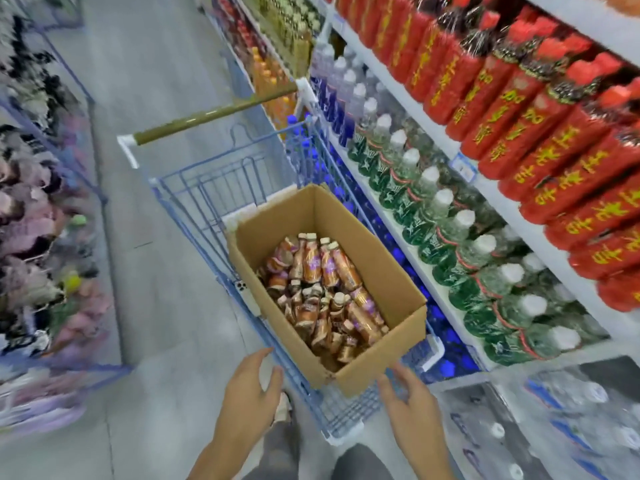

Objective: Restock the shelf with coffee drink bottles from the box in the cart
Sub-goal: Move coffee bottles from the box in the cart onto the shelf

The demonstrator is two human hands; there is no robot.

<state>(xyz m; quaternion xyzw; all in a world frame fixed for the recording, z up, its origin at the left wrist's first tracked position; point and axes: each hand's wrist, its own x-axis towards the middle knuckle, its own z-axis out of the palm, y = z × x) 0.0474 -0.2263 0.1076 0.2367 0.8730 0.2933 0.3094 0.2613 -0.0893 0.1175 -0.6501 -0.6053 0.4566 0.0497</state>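
An open cardboard box (375, 261) stands in a blue wire cart (194, 188). Several brown coffee drink bottles (325, 289) with pale caps lie piled inside it. My left hand (251, 389) hovers just left of the box's near corner, fingers relaxed and holding nothing. My right hand (408, 400) hovers to the right of that corner, fingers loosely spread, also holding nothing. The shelf (491, 174) runs along the right side, filled with other drinks.
Red-labelled bottles (519, 109) fill the upper shelf and green-labelled water bottles (450, 237) the one below. A phone (247, 296) sits in the cart beside the box. Wrapped water packs (554, 420) lie on the floor at right. Racks of goods (41, 202) line the left of the aisle.
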